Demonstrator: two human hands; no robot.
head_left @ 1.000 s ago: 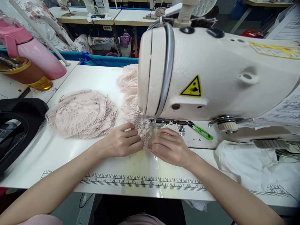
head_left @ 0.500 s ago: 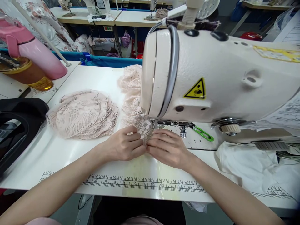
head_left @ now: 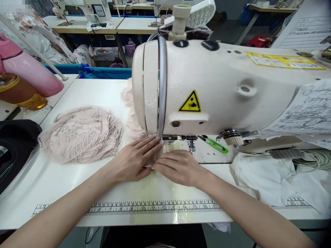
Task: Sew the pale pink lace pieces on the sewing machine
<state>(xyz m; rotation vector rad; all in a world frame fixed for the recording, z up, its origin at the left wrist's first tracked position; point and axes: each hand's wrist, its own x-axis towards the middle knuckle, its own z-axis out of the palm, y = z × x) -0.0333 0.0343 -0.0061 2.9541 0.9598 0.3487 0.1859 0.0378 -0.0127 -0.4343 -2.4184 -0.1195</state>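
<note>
Pale pink lace fabric [head_left: 134, 124] runs under the head of the sewing machine [head_left: 191, 86], its near end between my hands. My left hand [head_left: 137, 155] lies over the lace, fingers stretched toward the presser foot area and thumb by the near edge. My right hand [head_left: 178, 167] has its fingers together and pinches the lace edge just right of the left hand. Both hands partly cover the lace, and the needle is hidden behind the machine head. On the table to the left rests a heap of pink lace pieces [head_left: 82, 134] with loose dark threads.
Green thread snips [head_left: 216, 144] lie on the machine bed. White cloth [head_left: 261, 175] is bunched at the right. A pink bottle [head_left: 33, 69], a jar of brown liquid [head_left: 22, 93] and a black object [head_left: 18, 148] stand at the left. A printed ruler [head_left: 155, 207] follows the front edge.
My left hand has gone from curled fingers to fingers laid flat on the lace, nearer the machine head. My right hand still grips the lace edge. The view has shifted slightly right.
</note>
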